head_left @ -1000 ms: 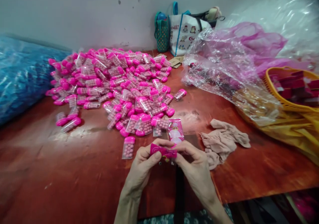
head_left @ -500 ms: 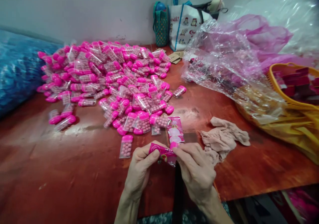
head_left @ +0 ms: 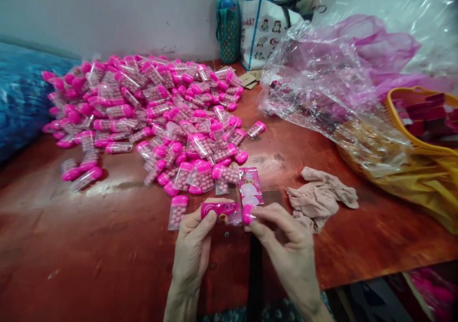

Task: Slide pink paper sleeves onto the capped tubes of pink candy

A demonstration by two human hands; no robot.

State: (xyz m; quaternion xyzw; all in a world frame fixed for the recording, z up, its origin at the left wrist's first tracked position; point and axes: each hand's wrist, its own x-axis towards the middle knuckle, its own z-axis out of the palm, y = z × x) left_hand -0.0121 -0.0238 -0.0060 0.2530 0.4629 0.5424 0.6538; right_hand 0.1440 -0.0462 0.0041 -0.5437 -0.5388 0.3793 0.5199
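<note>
Head view: a pink packet (head_left: 229,213) and pink cap (head_left: 247,214) above the table (head_left: 107,264).
I see my left hand (head_left: 194,231) pinching the packet, my right hand (head_left: 286,231) pinching the cap; piled bottles (head_left: 198,145) lie beyond.

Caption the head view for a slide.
Left hand holding a printed pink packet, right hand a pink piece, before a heap of pink-capped containers.

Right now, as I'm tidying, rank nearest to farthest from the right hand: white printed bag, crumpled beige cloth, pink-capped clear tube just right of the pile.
1. Crumpled beige cloth: ahead and right of the right hand.
2. Pink-capped clear tube: farther ahead, right of the pile.
3. White printed bag: at the back.
</note>
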